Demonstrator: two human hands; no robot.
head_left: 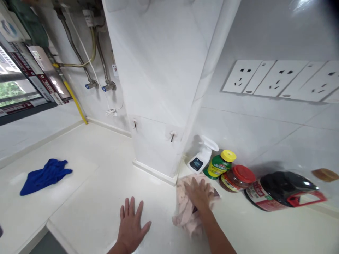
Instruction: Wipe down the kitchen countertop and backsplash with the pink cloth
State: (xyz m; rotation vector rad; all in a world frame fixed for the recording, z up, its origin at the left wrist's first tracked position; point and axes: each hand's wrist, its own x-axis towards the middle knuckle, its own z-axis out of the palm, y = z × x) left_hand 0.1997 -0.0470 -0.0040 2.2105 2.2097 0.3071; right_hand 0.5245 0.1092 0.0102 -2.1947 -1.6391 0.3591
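My right hand [200, 194] lies on a crumpled pale pink cloth [186, 218], pressing it to the white countertop beside the foot of a tiled pillar. Its fingers are spread over the fabric, and a dark patch of the cloth shows near the wrist. Palm down on the bare counter to the left rests my left hand [131, 225], fingers apart and nothing in it. Just beyond the pink cloth stand a white spray bottle [202, 157] and a green bottle with a yellow cap [219, 164].
A red-lidded jar [237, 178] and a large dark jug with a red handle [280, 190] line the right wall. The pillar [159, 141] juts out ahead, with small hooks on it. A blue cloth [46, 176] lies far left, behind a counter cutout [47, 243].
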